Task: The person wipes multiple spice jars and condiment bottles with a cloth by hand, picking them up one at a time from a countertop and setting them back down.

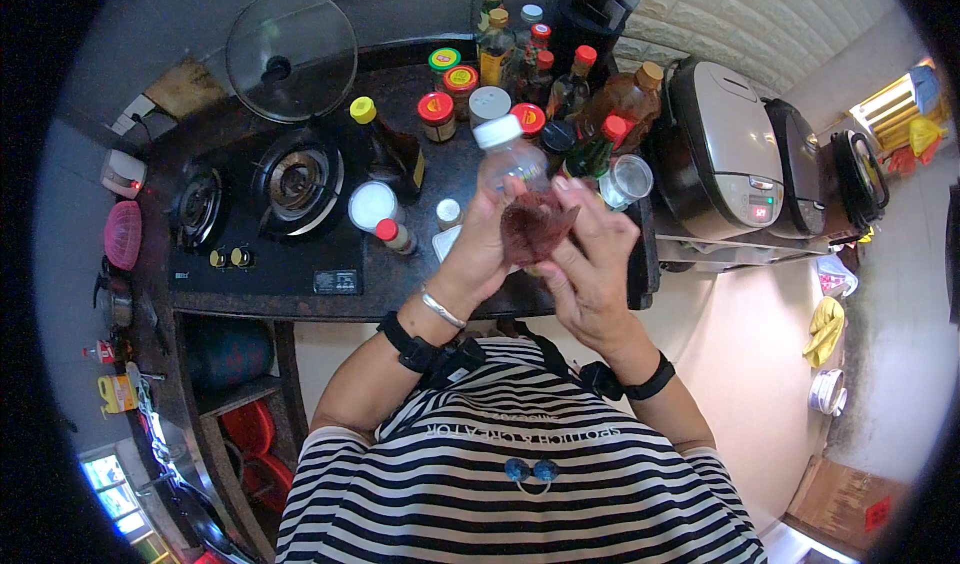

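Observation:
Tilted above the counter is a clear plastic bottle with a white cap. My left hand grips it around the body. A dark red cloth lies against the bottle's lower part, and my right hand has its fingers on the cloth. Cloth and fingers hide the lower bottle, and the cloth looks slightly blurred. Behind my left hand stand a small white-capped shaker, a red-capped shaker and a tub of white grains. An open clear jar is just beyond my right hand.
A dark sauce bottle stands beside the gas hob. Several jars and bottles crowd the back, including a red-lidded jar and a large brown bottle. At right stands a rice cooker; a glass lid leans behind the hob.

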A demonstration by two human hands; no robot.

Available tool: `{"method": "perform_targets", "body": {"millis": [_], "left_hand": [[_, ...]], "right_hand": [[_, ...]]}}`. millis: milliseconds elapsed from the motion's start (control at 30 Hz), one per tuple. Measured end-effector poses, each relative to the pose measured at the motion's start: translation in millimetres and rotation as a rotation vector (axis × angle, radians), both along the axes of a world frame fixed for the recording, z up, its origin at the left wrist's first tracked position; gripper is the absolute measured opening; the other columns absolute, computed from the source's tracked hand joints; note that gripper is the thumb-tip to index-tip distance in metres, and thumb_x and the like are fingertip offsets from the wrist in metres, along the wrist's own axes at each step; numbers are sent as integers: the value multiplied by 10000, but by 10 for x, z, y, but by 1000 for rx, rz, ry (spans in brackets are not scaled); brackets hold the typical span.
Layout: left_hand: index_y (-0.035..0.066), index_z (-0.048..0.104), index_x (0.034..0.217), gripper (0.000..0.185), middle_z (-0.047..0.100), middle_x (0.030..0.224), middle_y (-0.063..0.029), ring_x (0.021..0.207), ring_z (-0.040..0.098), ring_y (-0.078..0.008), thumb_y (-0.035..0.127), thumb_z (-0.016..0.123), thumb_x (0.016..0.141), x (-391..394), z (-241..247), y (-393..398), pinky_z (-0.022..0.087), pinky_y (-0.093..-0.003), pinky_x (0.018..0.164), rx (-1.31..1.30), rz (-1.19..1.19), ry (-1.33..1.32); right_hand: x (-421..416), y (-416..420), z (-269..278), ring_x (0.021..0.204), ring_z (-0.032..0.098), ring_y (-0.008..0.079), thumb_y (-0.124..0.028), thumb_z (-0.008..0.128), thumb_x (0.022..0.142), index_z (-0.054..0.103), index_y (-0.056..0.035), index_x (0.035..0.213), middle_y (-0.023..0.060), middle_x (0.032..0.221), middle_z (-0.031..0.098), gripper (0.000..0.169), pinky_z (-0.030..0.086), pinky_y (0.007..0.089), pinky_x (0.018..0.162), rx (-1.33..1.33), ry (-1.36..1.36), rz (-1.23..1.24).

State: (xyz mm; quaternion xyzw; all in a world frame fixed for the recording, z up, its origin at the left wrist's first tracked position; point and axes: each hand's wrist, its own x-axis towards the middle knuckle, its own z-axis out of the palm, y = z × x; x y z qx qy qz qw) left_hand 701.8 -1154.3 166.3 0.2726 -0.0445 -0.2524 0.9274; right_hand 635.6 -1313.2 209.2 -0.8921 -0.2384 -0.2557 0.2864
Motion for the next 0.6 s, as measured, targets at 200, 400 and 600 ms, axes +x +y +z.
{"method": "perform_targets", "body": {"millis": [200, 400, 600], "left_hand": [[135, 327, 1563, 723, 510, 1468, -45, 1310, 552, -179, 323, 722, 987, -133, 91, 18, 465, -360, 1111, 188, -68, -196], [87, 409, 1518, 683, 567, 1418, -57, 1282, 559, -163, 423, 696, 996, -139, 188, -43, 456, -358, 1097, 183, 52, -258], [2, 469, 1471, 538, 628, 1338, -105, 1205, 624, -201, 362, 562, 1083, -80, 338, 24, 511, -359, 1032, 416, 406, -312]], "right_hand": [[306, 55, 16, 1550, 268, 388, -252, 566, 1028, 147, 27, 1632, 263, 1683, 213, 787, 208, 383, 1252, 423, 297, 104], [368, 40, -269, 1437, 433, 205, -433, 470, 1095, 335, -105, 1608, 82, 1590, 421, 624, 341, 386, 1185, 1394, 854, 100], [3, 239, -44, 1328, 537, 216, -374, 489, 1089, 450, -104, 1505, 52, 1486, 518, 498, 441, 416, 1125, 1469, 1076, 171]]}}
